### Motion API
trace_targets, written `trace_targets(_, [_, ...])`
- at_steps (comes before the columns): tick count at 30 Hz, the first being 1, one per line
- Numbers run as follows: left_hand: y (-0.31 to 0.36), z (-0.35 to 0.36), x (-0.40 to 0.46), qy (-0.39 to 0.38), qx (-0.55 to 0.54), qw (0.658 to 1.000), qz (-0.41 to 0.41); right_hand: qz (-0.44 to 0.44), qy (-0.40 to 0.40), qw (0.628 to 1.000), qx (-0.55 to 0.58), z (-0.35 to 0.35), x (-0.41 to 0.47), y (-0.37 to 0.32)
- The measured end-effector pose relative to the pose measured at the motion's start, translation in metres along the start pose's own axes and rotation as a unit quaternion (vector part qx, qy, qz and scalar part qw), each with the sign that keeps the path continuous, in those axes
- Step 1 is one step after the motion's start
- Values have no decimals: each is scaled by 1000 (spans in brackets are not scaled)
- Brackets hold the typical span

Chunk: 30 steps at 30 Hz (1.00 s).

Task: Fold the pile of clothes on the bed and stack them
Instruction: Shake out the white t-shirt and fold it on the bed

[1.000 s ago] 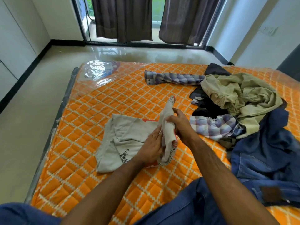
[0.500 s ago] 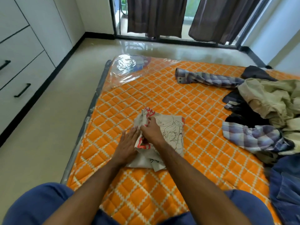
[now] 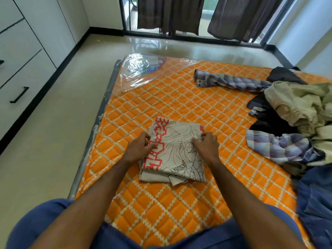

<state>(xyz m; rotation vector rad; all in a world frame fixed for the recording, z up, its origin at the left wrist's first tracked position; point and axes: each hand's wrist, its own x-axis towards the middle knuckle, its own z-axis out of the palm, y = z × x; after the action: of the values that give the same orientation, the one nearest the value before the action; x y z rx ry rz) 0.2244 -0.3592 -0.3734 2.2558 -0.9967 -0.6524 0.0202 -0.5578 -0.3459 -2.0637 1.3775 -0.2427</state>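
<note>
On quilted mattress (image 3: 179,97), folded cotton tee (image 3: 177,155)

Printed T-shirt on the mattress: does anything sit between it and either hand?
Nothing visible does. The left hand pinches the printed T-shirt at its left edge and the right hand pinches its right side, both touching the cloth directly. The unfolded pile lies apart, to the right.

Counted: one folded printed shirt (image 3: 177,151); one bed (image 3: 161,97); one unfolded pile of clothes (image 3: 294,123); two hands, left hand (image 3: 139,150) and right hand (image 3: 206,147); two dark curtains (image 3: 170,13).
</note>
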Motion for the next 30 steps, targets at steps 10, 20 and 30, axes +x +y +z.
trace_targets(10, [8, -18, -10, -59, 35, 994, -86, 169, -152, 934, 274, -12, 2, 16])
trace_targets(20, [79, 5, -22, -112, -56, 992, -1, 38, -254, 882, 395, -37, -27, -30])
trace_targets(30, [147, -56, 18, -127, -687, 710, -88, -352, -163, 906, -167, -158, 9, -182])
